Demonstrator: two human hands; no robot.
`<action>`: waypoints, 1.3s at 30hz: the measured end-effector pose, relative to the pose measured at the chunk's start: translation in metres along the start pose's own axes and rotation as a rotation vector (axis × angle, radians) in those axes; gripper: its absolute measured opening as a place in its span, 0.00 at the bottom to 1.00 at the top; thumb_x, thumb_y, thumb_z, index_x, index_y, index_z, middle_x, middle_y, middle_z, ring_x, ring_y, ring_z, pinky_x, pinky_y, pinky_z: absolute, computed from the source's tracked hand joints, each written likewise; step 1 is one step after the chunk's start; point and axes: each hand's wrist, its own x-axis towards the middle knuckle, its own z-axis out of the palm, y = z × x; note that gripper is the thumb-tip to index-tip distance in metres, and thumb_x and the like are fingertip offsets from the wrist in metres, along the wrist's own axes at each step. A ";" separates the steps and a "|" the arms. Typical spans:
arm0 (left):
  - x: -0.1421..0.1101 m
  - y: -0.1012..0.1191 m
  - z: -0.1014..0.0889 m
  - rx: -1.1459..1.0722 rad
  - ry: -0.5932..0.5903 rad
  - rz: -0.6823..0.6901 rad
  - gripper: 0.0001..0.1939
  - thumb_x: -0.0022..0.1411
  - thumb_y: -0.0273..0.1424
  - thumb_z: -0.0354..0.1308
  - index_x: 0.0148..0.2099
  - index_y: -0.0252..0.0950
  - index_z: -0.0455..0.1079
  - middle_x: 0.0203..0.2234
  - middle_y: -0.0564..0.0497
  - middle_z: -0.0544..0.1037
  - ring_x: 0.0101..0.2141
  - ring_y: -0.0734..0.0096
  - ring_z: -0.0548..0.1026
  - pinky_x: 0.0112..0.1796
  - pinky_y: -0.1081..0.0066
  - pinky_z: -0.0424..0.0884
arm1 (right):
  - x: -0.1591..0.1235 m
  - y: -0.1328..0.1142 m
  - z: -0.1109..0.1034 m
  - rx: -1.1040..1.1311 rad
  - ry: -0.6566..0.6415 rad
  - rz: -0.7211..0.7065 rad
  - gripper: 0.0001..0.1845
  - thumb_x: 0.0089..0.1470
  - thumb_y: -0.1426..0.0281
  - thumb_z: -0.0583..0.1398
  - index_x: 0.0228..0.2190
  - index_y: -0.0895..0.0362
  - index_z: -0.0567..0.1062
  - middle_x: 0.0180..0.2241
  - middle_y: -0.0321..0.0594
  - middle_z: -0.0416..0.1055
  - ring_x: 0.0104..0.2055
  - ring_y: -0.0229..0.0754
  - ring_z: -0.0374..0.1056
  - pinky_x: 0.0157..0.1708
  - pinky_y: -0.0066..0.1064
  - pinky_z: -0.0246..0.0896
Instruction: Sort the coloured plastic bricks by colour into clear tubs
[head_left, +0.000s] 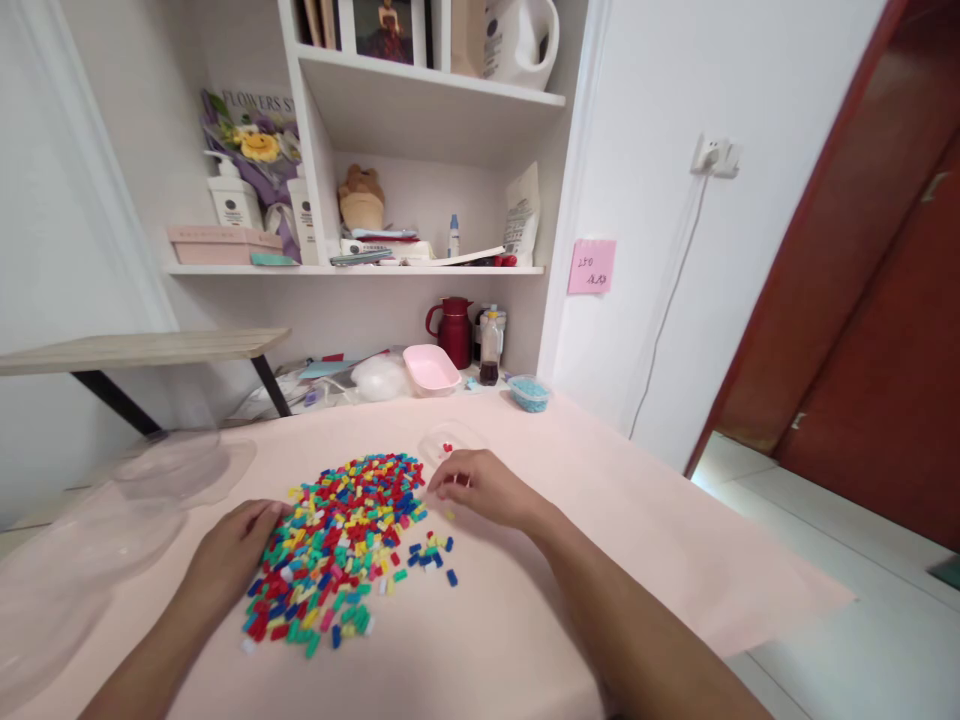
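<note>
A wide pile of small plastic blocks (345, 530) in red, green, yellow, blue and white lies on the pink-covered table. At the pile's left edge rests my left hand (234, 540), lying low with its fingers stretched along the blocks and nothing seen in it. My right hand (484, 487) is at the pile's right edge, fingers bent and thumb and fingertips brought together in a pinch. Whatever may be between those tips is too small to make out. Just beyond it sits a shallow clear container (469, 437) with a few red blocks in it.
Clear plastic trays (112, 535) stand along the left side. A tub of blue pieces (529, 393), a pink basin (432, 369), a bottle of dark liquid (490, 350) and a red jug (454, 333) line the back. A wooden stand (142, 347) rises at left, below shelves.
</note>
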 end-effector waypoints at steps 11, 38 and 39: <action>-0.004 0.003 0.000 -0.010 0.027 0.020 0.20 0.55 0.45 0.48 0.33 0.41 0.78 0.35 0.51 0.83 0.39 0.60 0.78 0.40 0.68 0.72 | -0.003 0.006 0.010 -0.158 -0.290 -0.045 0.17 0.52 0.77 0.62 0.40 0.47 0.82 0.37 0.36 0.73 0.36 0.37 0.68 0.36 0.24 0.58; -0.005 0.007 -0.001 -0.023 -0.018 -0.027 0.19 0.57 0.43 0.48 0.34 0.39 0.77 0.38 0.50 0.82 0.41 0.61 0.77 0.42 0.69 0.69 | 0.006 0.037 -0.025 -0.183 0.545 0.175 0.19 0.55 0.64 0.59 0.49 0.52 0.75 0.31 0.37 0.71 0.27 0.38 0.65 0.32 0.32 0.64; -0.006 0.008 -0.002 -0.021 -0.022 -0.034 0.19 0.58 0.43 0.48 0.35 0.39 0.77 0.38 0.51 0.82 0.41 0.61 0.77 0.42 0.70 0.69 | 0.005 0.038 -0.027 -0.168 0.576 0.175 0.20 0.56 0.63 0.58 0.50 0.52 0.75 0.31 0.37 0.71 0.27 0.38 0.65 0.31 0.31 0.64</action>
